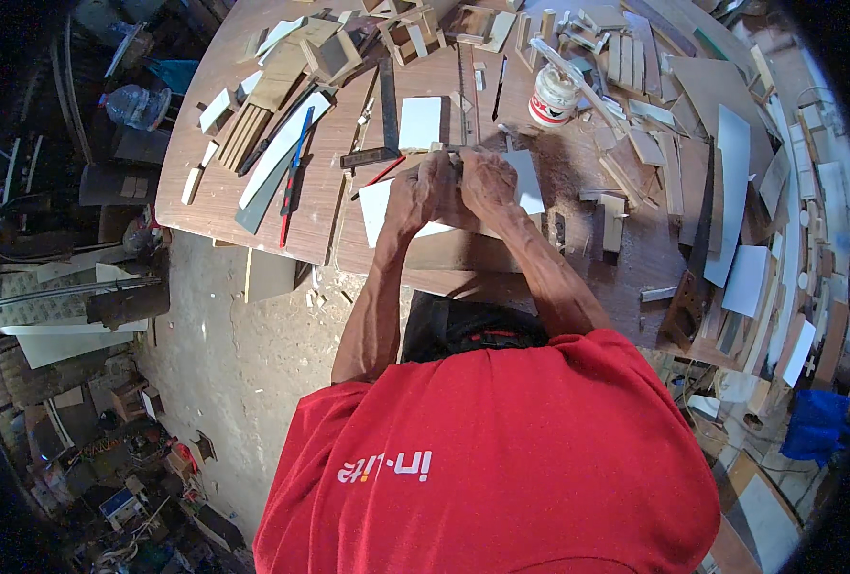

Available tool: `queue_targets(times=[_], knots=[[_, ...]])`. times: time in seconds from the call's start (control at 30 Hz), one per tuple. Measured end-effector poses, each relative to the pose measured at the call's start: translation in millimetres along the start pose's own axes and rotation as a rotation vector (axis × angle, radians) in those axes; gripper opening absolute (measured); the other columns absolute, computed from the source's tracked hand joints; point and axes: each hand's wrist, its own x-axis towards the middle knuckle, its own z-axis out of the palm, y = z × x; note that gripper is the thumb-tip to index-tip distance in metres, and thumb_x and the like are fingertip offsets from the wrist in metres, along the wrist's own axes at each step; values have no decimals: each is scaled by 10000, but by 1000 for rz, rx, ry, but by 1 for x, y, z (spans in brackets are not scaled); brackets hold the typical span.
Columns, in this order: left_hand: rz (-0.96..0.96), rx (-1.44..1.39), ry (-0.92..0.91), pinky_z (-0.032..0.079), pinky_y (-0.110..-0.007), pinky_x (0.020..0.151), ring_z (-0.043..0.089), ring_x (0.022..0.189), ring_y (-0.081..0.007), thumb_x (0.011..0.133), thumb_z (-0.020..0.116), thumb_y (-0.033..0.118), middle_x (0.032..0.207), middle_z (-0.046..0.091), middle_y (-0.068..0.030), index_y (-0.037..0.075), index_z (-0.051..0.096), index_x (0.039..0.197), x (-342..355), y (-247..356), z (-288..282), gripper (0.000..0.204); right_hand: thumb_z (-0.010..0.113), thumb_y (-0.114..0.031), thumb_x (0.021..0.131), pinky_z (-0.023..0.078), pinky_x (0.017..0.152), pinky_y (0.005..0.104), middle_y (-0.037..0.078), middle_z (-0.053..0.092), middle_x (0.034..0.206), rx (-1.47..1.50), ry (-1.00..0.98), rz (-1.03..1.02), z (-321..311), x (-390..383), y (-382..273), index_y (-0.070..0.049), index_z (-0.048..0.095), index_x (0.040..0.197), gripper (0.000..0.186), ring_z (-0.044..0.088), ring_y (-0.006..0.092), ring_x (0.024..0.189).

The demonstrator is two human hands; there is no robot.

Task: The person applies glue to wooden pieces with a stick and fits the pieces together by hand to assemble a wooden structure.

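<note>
Both hands are close together over the middle of the workbench (334,234). My left hand (417,194) is closed at the near end of a small pale piece of wood (437,147), of which only a bit shows past the fingertips. My right hand (488,182) is closed against the same spot, its fingertips mostly hidden. White-faced panels (374,212) lie under and beside the hands. A try square (387,110) rests just beyond my left hand, with a red pencil (384,172) beside it. Farther off lies a white rectangular panel (421,122).
An open white tub (551,96) with a stick across it stands at the far right. Wood offcuts (626,62) crowd the far side. A handsaw (700,234) lies at the right edge. Blue and red slim tools (292,182) lie on the left.
</note>
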Motion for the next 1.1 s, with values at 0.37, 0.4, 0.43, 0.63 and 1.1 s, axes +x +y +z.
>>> queue_targets(times=[0.37, 0.4, 0.43, 0.63, 1.1], knots=[[-37, 115, -21, 447, -395, 609, 527, 617, -238, 1003, 371, 508, 671, 609, -184, -68, 620, 855, 3, 1, -3, 645, 633, -46, 713, 523, 744, 443, 166, 662, 963, 42, 177, -219, -7, 2, 23, -92, 671, 1008, 300, 643, 356, 918], [-73, 101, -23, 453, -392, 619, 540, 628, -241, 1003, 370, 506, 681, 613, -186, -71, 623, 877, 3, -1, -3, 643, 623, -47, 729, 522, 744, 440, 164, 649, 1003, 4, 155, -227, -8, 2, 22, -99, 666, 1028, 306, 634, 355, 943], [-108, 87, -27, 459, -389, 629, 553, 639, -243, 1004, 369, 505, 690, 617, -187, -74, 626, 900, 3, 1, -3, 642, 623, -47, 729, 522, 744, 440, 164, 649, 1003, 4, 155, -227, -6, 2, 23, -99, 666, 1028, 306, 634, 355, 943], [-70, 56, -4, 479, -374, 653, 594, 671, -258, 1001, 380, 500, 727, 633, -188, -62, 643, 966, 0, 3, -1, 622, 545, -56, 846, 501, 724, 436, 172, 607, 1030, -147, 567, -378, 47, 6, 58, -74, 599, 1032, 194, 610, 364, 956], [-47, 38, 18, 482, -370, 644, 595, 690, -221, 997, 373, 530, 737, 637, -177, -66, 651, 1027, -2, 6, 2, 658, 578, -164, 928, 503, 618, 307, 78, 699, 856, 855, 85, 202, -22, -27, 52, -17, 663, 1095, 238, 616, 129, 688]])
